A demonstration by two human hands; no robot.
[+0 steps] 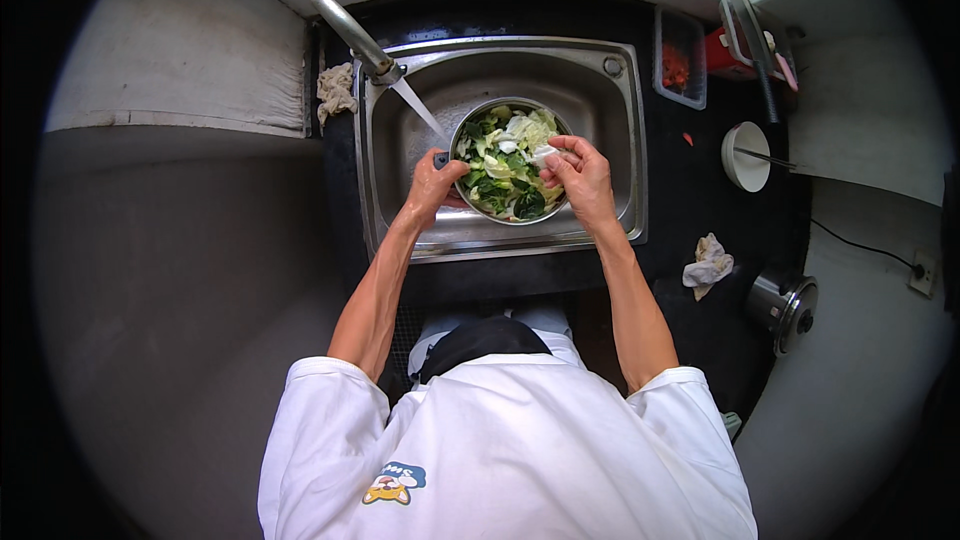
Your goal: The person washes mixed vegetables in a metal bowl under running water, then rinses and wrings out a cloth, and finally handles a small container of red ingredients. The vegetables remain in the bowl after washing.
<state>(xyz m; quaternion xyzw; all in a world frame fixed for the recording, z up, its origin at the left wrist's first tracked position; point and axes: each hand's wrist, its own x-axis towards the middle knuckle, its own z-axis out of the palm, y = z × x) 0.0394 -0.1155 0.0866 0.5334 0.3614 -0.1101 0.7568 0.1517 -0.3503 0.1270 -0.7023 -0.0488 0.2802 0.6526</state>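
Over the steel sink [409, 112], my left hand [433, 184] grips the left side of a round metal pot [517, 222] by its dark handle [441, 160]. Cut leafy greens and pale cabbage [525, 129] fill the pot nearly to its rim. At the pot's right side, my right hand [577, 172] pinches a whitish leaf piece [545, 156] between thumb and fingers. A stream of water [420, 108] runs from the metal faucet [360, 41] and comes down beside the pot's left rim.
A cloth [336, 92] lies beside the faucet, another cloth [708, 268] right of the sink. On the dark counter are a plastic container with red pieces [675, 67], a cleaver [754, 45], a white bowl with chopsticks [748, 172] and a lidded steel pot [784, 307].
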